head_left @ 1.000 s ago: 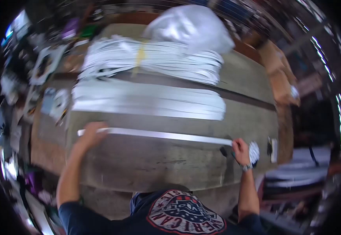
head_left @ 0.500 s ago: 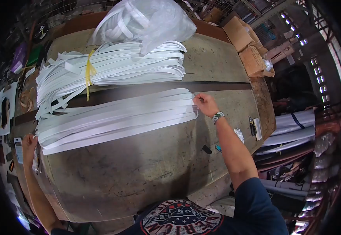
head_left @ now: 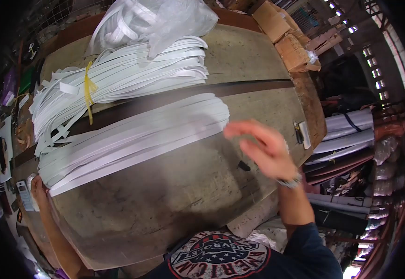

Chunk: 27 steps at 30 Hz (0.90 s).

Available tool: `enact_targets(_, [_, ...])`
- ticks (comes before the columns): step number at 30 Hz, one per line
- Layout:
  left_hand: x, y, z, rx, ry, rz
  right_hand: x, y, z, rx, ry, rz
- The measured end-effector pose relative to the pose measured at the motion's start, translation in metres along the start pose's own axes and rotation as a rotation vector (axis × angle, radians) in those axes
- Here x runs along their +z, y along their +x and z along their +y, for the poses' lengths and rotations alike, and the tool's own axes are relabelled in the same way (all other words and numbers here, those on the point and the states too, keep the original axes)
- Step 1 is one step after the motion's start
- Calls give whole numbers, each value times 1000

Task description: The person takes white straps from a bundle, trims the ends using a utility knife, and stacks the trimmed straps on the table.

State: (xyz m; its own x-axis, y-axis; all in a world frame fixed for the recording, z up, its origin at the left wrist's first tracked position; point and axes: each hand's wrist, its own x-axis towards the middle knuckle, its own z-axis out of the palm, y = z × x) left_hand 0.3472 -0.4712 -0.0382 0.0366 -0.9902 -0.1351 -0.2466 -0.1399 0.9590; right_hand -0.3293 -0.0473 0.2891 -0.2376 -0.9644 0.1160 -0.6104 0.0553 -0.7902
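Observation:
A layered row of long white strips point(head_left: 132, 146) lies across the table in front of me. At its left end, my left hand point(head_left: 38, 189) is closed with its fingers at the lower corner, on the edge of a strip. My right hand point(head_left: 266, 151) is raised just off the right end, thumb and fingers apart, with nothing in it and slightly blurred. Behind the row lies a larger bundle of white strips point(head_left: 151, 69), bound by a yellow tie point(head_left: 89, 88). The two groups touch or overlap at the left.
A clear plastic bag point(head_left: 179, 25) holding white strips sits at the back. Cardboard boxes point(head_left: 291, 52) stand at the far right corner. Pliers point(head_left: 298, 133) and a small black piece point(head_left: 244, 166) lie on the right side of the table point(head_left: 165, 223). A phone point(head_left: 24, 195) is beside my left hand.
My right hand has left the strips' right end, opened and moved toward me and right. The strip ends there look more even. My left hand stays at the left end; the view has shifted.

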Motion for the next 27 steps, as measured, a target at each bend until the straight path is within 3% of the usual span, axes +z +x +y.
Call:
enact_targets(1, [-1, 6, -8, 80, 60, 46, -9, -2, -52, -83, 12, -136])
enact_targets(3, [-19, 36, -26, 250, 186, 130, -6, -26, -114, -263, 160, -189])
enact_targets(5, [13, 5, 27, 502, 636, 335, 13, -48, -157, -416, 291, -141])
enact_targets(8, [72, -24, 96, 534, 610, 66, 20, -55, -181, -522, 289, -236])
enact_targets(12, [204, -87, 189, 610, 587, -274, 13, -35, -186, -575, 218, -350])
enact_targets(15, [291, -85, 207, 697, 526, -460, 4, -29, -186, -574, 176, -399])
enact_targets(18, [366, -67, 217, 936, 630, -478, -8, -39, -189, -562, 151, -389])
enact_targets(22, [439, -35, 214, 1079, 768, -302, -22, -67, -173, -467, 90, -194])
enact_targets(24, [456, -28, 207, 1124, 954, -158, -19, -92, -137, -529, -83, 197])
enact_targets(27, [463, -41, 217, 999, 1011, -142, -22, -112, -122, -19, -55, 401])
